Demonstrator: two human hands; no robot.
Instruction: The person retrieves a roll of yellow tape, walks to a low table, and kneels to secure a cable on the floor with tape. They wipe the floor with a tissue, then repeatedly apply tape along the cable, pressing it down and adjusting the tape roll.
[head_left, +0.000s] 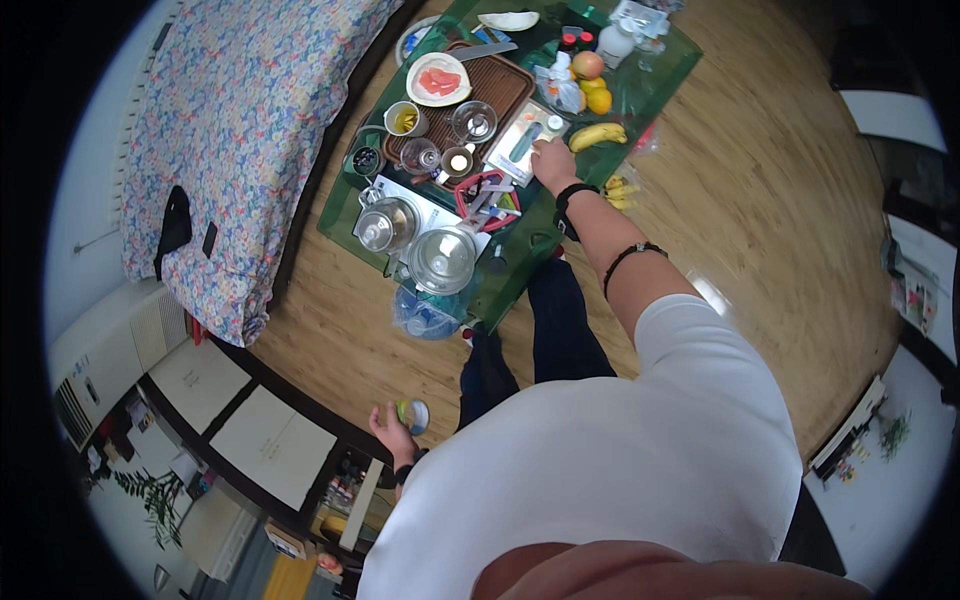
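My right hand (553, 163) reaches over the glass table and touches the near right edge of a flat white box (517, 142) with a printed picture. Its fingertips are too small to tell whether they grip anything. A small white-capped bottle (554, 123) and a banana (598, 136) are close beyond that hand. Low at my left side, my left hand (394, 436) holds a small round container (413, 416) with a green-yellow band. Just left of the box, a pink-rimmed basket (517, 214) carries several slim utensils and packets.
On the green glass table (517, 289) stand a glass kettle (386, 225), a lidded glass pot (442, 260), a white cup (405, 118) and a brown slatted tray (506, 75). A knife (484, 51) lies beside a pomelo-rind bowl (439, 79). A flowered bed (247, 112) borders the left.
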